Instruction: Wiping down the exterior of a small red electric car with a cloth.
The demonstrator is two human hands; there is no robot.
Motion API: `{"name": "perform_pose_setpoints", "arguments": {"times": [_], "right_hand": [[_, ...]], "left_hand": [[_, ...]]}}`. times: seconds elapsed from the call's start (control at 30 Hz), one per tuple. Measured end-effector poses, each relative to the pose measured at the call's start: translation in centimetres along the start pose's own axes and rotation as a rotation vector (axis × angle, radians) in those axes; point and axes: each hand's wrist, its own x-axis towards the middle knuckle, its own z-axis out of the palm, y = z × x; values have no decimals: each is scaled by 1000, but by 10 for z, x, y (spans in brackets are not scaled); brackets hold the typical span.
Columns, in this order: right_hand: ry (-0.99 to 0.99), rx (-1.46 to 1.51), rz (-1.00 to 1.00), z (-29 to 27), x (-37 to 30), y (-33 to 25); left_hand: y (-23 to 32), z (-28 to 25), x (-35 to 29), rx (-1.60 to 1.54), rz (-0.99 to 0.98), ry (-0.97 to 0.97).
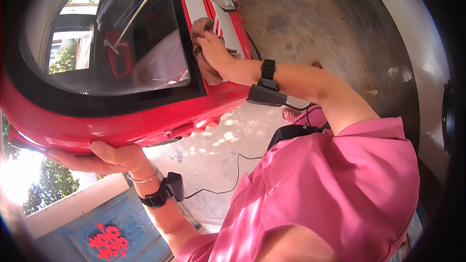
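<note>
As left hand (108,157) cups, right (217,54) presses cloth (207,71) — seemingly.

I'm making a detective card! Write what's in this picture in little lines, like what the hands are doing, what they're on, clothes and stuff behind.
Main thing: red vehicle
Front: black-bordered windshield, pale wiper slanting across it
Left hand: open, against the vehicle's red edge
Right hand: holding a crumpled brown cloth against the bodywork beside the windshield
Left wrist: silvery bracelet, black strapped device
Clothes: pink shirt
Background: leafy greenery, blue panel with red decoration
</note>
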Motion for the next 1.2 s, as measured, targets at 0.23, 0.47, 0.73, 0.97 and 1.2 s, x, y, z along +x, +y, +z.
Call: {"name": "perform_pose_setpoints", "arguments": {"times": [0.23,0.47,0.73,0.97,1.2], "right_hand": [[-89,-88,-367,6,-86,-42],[-179,13,-432,-2,-115,-56],[-387,-14,-458,-19,-108,-35],[-337,-45,-403,-36,-99,-5],[-216,-149,-408,-46,-94,52]], "left_hand": [[-13,-7,3,34,68,-9],[-5,-3,3,-14,-5,-6],[2,-5,12,61,-4,10],[-3,-1,9,148,1,-46],[2,1,7,85,-85,51]]}}
